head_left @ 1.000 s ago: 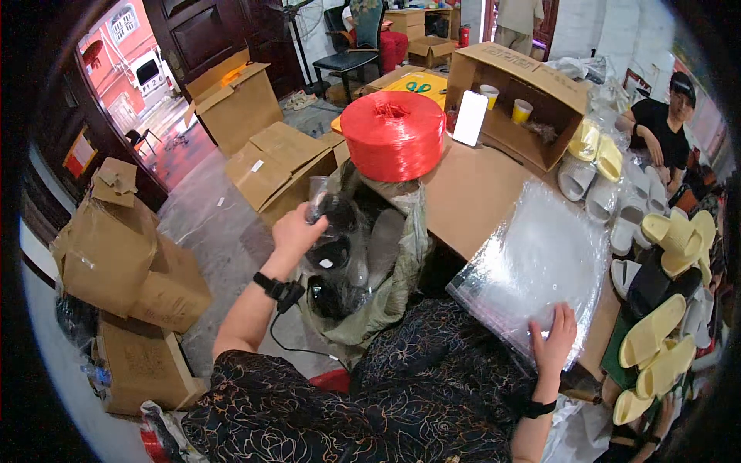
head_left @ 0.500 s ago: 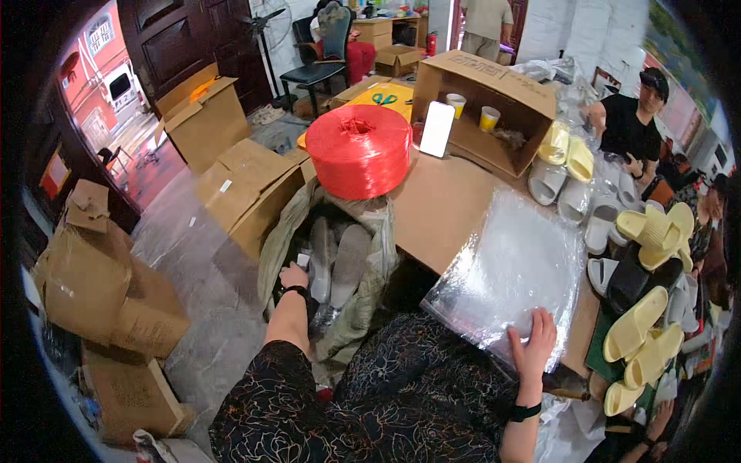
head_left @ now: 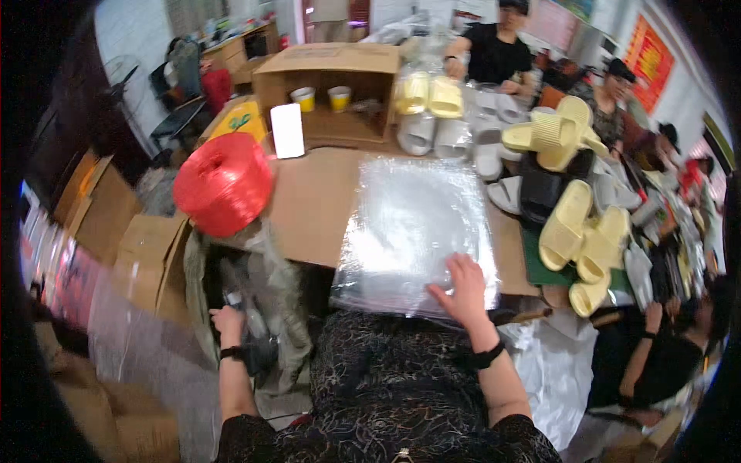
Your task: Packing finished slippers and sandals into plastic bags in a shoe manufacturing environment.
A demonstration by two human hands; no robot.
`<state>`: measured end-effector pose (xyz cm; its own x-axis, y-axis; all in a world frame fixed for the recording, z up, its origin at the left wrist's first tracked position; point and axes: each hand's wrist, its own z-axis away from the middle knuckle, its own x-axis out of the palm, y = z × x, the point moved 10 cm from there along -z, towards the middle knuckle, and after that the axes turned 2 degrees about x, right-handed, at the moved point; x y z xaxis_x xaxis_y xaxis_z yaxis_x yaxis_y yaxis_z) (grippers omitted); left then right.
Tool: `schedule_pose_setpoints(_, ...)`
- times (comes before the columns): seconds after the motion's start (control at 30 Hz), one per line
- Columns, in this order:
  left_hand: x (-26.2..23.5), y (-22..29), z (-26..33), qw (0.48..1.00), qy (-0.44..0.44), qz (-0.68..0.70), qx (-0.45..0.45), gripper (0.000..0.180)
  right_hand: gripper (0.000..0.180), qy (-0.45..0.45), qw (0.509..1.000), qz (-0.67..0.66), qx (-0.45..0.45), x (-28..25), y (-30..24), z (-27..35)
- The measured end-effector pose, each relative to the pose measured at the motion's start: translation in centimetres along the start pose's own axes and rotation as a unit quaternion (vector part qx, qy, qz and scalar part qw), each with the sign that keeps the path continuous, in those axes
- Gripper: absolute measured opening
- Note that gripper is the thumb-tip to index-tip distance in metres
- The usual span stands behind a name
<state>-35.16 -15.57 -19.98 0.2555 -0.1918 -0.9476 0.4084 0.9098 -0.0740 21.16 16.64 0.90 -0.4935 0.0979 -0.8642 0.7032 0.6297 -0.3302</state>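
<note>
My right hand (head_left: 465,292) rests on a stack of clear plastic bags (head_left: 409,224) at the table's front edge, fingers spread and holding nothing. Down to the left, my left hand (head_left: 227,326) is at the mouth of a woven sack (head_left: 287,309). Its fingers look curled at a small whitish thing (head_left: 233,298), too blurred to make out. Grey slippers (head_left: 258,328) inside the sack show dimly. A big roll of red plastic twine (head_left: 224,184) sits above the sack, at the table's left end.
Yellow slides (head_left: 566,224), grey and black ones crowd the table's right side. An open carton (head_left: 328,58) with two cups stands at the back; a white phone-like slab (head_left: 288,131) leans before it. Co-workers (head_left: 494,54) sit at the far side and right. Cartons (head_left: 147,258) stand left.
The view has swung to the right, so the table and slippers appear further left. My right hand stays on the plastic bags, my left hand at the sack. The slippers in the sack are now less visible.
</note>
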Motion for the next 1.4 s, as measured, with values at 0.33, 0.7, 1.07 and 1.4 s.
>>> schedule_pose_setpoints(0.33, -21.5, 36.3, 32.7, 0.655, 0.183, 0.251, 0.689, 0.041, 0.073, -0.018, 0.999, 0.029, 0.04, -0.3, 2.0, 1.3)
schedule_pose_setpoints(0.7, -16.5, 42.8, 32.4, 0.611, 0.139, 0.274, 0.73, 0.038, 0.048, 0.308, 0.939, 0.079, 0.129, -22.3, 16.2, 2.8)
schedule_pose_setpoints(1.07, -15.7, 43.0, 31.3, 0.633, 0.13, 0.26, 0.718, 0.038, 0.087, 0.005, 0.937, 0.239, 0.254, -23.2, 25.4, 0.7)
schedule_pose_setpoints(1.4, -16.1, 42.7, 32.4, 0.621, 0.134, 0.266, 0.725, 0.036, 0.059, 0.05, 0.951, 0.158, 0.261, -22.5, 23.9, 0.0)
